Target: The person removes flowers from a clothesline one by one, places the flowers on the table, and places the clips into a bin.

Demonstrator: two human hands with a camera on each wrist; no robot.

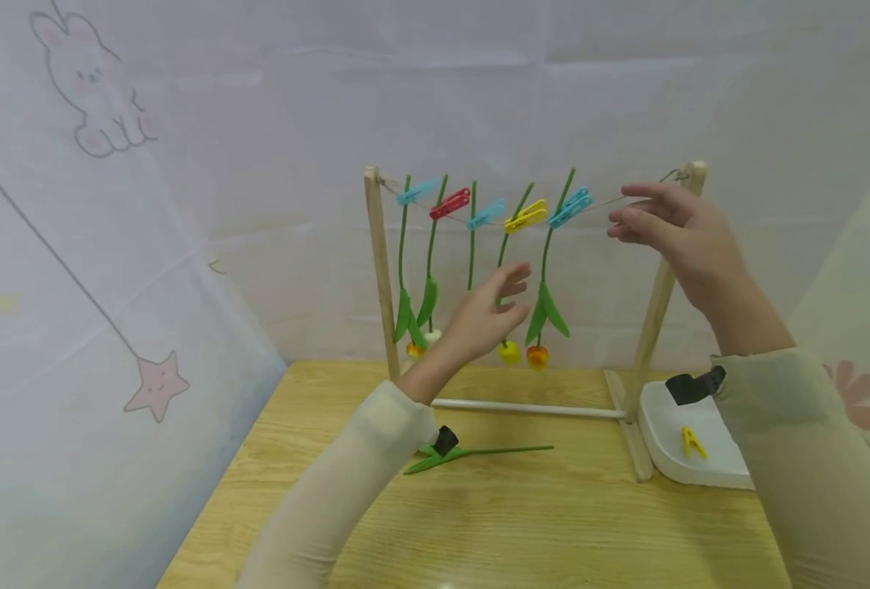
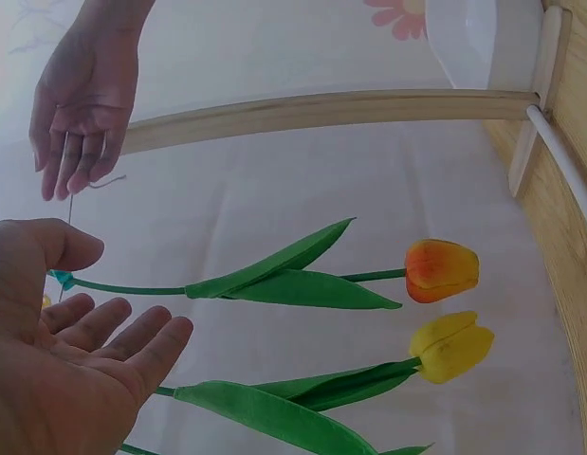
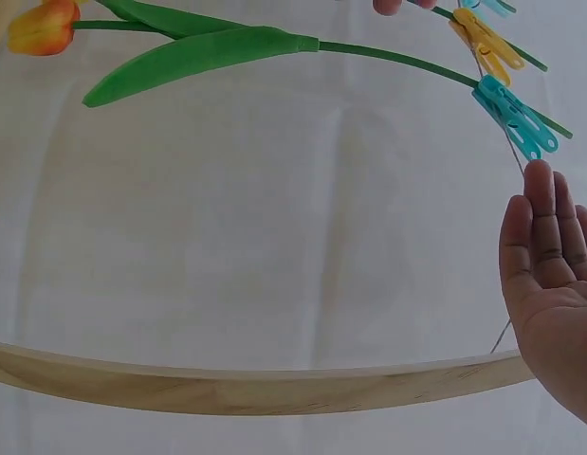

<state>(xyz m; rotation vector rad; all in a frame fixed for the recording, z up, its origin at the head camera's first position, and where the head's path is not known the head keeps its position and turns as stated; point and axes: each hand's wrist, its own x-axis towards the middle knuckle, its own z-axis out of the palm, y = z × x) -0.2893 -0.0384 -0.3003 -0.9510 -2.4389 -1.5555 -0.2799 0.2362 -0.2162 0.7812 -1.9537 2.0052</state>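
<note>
A string (image 1: 606,202) spans a wooden frame (image 1: 381,270), and several artificial tulips hang from it head down. Blue, red and yellow clothespins clip their stems. My left hand (image 1: 482,319), fingers spread and holding nothing, is in front of the hanging stems, overlapping some of them. To the right, my right hand (image 1: 688,237) is raised beside the string near the right post, its fingers extended and its palm without any object. Nearest to that hand is a teal clothespin (image 3: 516,118) on the stem of an orange tulip (image 2: 443,270). Beside it hangs a yellow tulip (image 2: 452,344).
Another green stem with leaves (image 1: 508,450) lies on the wooden table (image 1: 538,523), partly hidden by my left sleeve. On the right, a white tray (image 1: 659,458) holds a yellow clothespin (image 1: 692,442). A white bar (image 1: 531,408) runs low across the frame.
</note>
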